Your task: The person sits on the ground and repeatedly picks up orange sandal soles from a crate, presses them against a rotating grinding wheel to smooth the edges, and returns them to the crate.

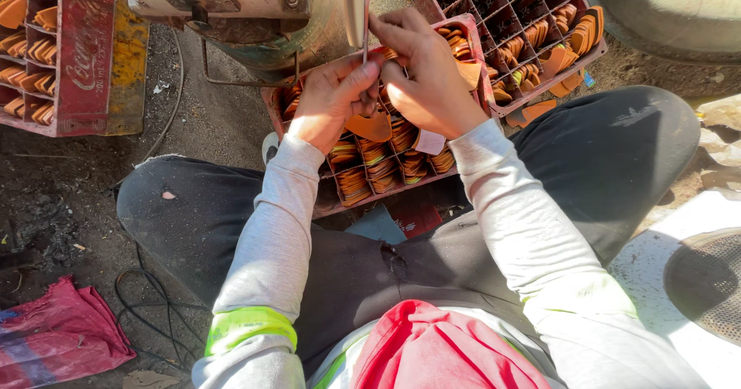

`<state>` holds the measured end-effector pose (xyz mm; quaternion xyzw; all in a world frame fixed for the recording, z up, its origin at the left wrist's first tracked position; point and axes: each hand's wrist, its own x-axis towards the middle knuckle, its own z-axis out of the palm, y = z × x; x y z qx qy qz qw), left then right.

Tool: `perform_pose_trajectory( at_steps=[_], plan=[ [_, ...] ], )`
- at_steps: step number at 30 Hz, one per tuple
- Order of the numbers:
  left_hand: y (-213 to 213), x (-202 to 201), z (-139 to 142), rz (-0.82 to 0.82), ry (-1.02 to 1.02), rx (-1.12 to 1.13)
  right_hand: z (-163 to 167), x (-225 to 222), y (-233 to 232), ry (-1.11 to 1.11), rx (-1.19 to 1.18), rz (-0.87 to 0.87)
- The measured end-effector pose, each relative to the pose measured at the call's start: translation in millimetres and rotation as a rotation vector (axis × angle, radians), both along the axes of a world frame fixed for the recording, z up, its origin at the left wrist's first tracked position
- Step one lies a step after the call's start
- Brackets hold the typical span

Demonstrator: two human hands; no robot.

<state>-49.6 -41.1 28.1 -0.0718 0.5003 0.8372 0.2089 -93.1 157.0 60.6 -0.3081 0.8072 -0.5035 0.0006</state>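
My left hand and my right hand meet over a red compartment crate between my knees. Together they pinch a curved orange leather-like piece against a thin upright metal blade that sticks down from a machine. The crate's cells hold stacks of similar orange pieces. A pale tape wraps one finger of my right hand. My grey sleeves and dark trousers fill the lower view.
A second red crate with orange pieces stands at the upper right, a third at the upper left. Loose orange pieces lie by my right knee. A red cloth and black cable lie on dirt.
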Motion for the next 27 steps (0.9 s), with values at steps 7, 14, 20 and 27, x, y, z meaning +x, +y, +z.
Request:
perform_pose_trajectory(
  at_steps=[7, 14, 20, 27],
  plan=[
    [3.1, 26.3, -5.3, -0.171, 0.057, -0.221, 3.4, 17.7, 33.9, -0.567, 0.002, 0.032],
    [21.1, 29.8, -3.2, -0.345, -0.127, -0.265, 0.3, 27.7, 55.9, -0.799, -0.331, -0.017],
    [-0.9, 31.9, -29.6, -0.218, 0.439, -1.257, -35.4, 27.7, 72.6, -0.5, 0.444, -0.238],
    [1.6, 35.0, -42.7, -0.339, 0.375, -1.422, -71.4, 29.0, 72.9, -0.476, 0.486, -0.199]
  ],
)
